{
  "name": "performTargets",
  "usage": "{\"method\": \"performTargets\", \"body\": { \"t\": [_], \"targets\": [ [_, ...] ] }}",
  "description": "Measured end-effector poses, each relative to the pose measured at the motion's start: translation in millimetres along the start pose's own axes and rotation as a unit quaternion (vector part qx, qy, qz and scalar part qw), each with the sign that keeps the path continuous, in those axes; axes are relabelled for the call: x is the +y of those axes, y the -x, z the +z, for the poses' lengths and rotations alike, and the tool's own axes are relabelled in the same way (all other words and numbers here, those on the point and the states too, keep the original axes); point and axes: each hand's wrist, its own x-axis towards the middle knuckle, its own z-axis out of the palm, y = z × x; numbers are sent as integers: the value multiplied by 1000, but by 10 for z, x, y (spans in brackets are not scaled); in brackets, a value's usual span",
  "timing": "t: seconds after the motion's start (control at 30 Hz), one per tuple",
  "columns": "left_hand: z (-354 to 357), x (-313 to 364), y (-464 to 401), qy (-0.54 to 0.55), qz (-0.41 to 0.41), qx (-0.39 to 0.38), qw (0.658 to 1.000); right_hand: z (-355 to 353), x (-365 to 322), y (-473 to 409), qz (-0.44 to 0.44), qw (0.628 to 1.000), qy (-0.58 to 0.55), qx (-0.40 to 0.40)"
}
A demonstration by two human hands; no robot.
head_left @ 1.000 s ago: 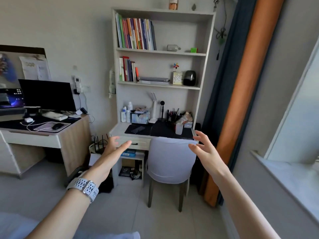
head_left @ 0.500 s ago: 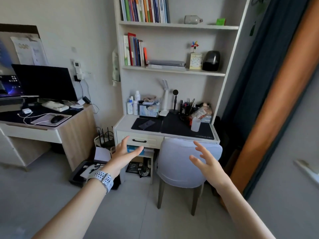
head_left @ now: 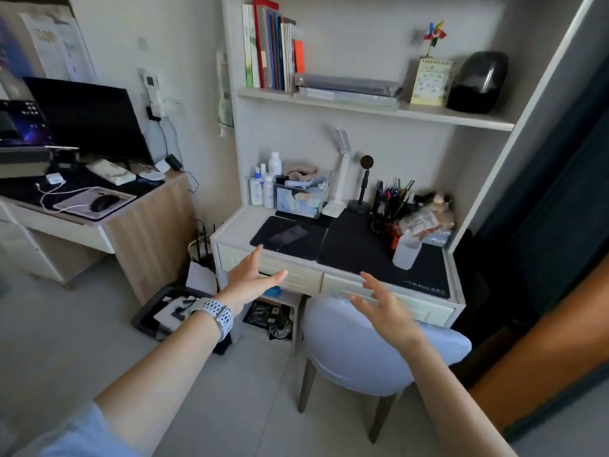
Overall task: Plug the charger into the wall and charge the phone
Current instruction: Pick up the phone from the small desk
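Observation:
A dark phone (head_left: pixel 287 236) lies flat on a black mat at the left of the white desk (head_left: pixel 230 230). A white charger block (head_left: pixel 53 178) with a white cable (head_left: pixel 54 196) rests on the wooden desk at the left. A wall socket (head_left: pixel 174 102) sits above that desk, with a black plug in the outlet beside it. My left hand (head_left: pixel 252 280), with a watch on the wrist, hovers open just in front of the white desk's edge, below the phone. Over the chair floats my right hand (head_left: pixel 384 310), empty with fingers spread.
A pale chair (head_left: pixel 362 354) is pushed under the white desk. A clear cup (head_left: pixel 406 252), pen holder, bottles and a lamp crowd the desk's back. A monitor (head_left: pixel 87 118), mouse and keyboard occupy the wooden desk. Boxes and a router sit on the floor between the desks. Curtains hang at right.
The view has come closer to the white desk and tilted down. Both hands stay open and raised, now nearer the desk's front edge.

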Motion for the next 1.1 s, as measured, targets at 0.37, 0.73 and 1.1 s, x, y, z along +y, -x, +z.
{"method": "performTargets", "body": {
  "t": [0.37, 0.73, 1.1],
  "targets": [
    [170, -210, -1338, -126, -49, 4, 991, 248, 163, -1218, 29, 998, 9, -58],
    [260, -867, -3009, -221, -90, -100, 966, 1027, 134, -2979, 86, 992, 36, -83],
    [547, -1089, -3933, -283, -55, -156, 945, 1555, 292, -3986, 147, 973, 108, -139]
  ]
}}
